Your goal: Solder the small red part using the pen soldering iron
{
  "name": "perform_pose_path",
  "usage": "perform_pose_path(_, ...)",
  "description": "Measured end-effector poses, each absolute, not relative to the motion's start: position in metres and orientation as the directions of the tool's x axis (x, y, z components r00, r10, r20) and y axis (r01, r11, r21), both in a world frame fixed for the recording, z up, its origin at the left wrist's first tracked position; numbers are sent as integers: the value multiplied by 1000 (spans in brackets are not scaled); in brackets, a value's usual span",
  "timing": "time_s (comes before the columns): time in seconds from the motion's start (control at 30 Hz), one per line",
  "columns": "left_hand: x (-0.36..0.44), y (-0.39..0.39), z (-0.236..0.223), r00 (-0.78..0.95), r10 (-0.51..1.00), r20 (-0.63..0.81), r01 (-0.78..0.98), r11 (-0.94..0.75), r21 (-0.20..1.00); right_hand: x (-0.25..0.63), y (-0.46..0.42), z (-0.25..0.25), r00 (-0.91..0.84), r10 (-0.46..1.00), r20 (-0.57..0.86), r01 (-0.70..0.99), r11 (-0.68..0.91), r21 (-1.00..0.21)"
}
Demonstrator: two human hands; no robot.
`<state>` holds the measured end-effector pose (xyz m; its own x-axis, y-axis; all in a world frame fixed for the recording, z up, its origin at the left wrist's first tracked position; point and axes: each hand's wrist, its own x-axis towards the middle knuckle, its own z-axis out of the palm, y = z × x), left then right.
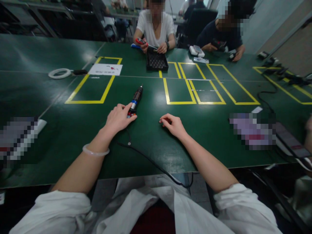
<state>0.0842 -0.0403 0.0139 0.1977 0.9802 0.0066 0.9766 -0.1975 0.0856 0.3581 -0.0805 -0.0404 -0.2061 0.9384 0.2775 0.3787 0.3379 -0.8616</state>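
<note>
An electric screwdriver (135,99), black with a blue band and a red end, lies on the green table (151,136), tip pointing away from me. Its black cable (151,161) runs back over the table's near edge. My left hand (118,117) rests flat beside the tool's rear end, fingertips touching it, fingers loosely spread and not wrapped round it. My right hand (173,124) lies on the table to the right, fingers curled under, holding nothing I can see.
Yellow tape rectangles (92,101) mark the table. A white sheet (105,69) and a coil of white tape (59,73) lie far left. A black tray (157,61) sits before a person in white (155,27); another person (223,35) works at far right.
</note>
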Motion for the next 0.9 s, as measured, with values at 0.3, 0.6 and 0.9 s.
perform_pose_path(0.3,-33,5,8,-120,993,-24,986,122,111,358,-81,-39,-205,945,255,380,317,-869)
perform_pose_path(0.6,-65,4,6,-292,954,67,954,286,90,358,-80,-41,-220,941,257,387,326,-863)
perform_pose_path(0.9,-49,1,4,-361,907,218,932,342,119,358,-81,-42,-240,935,260,389,339,-857)
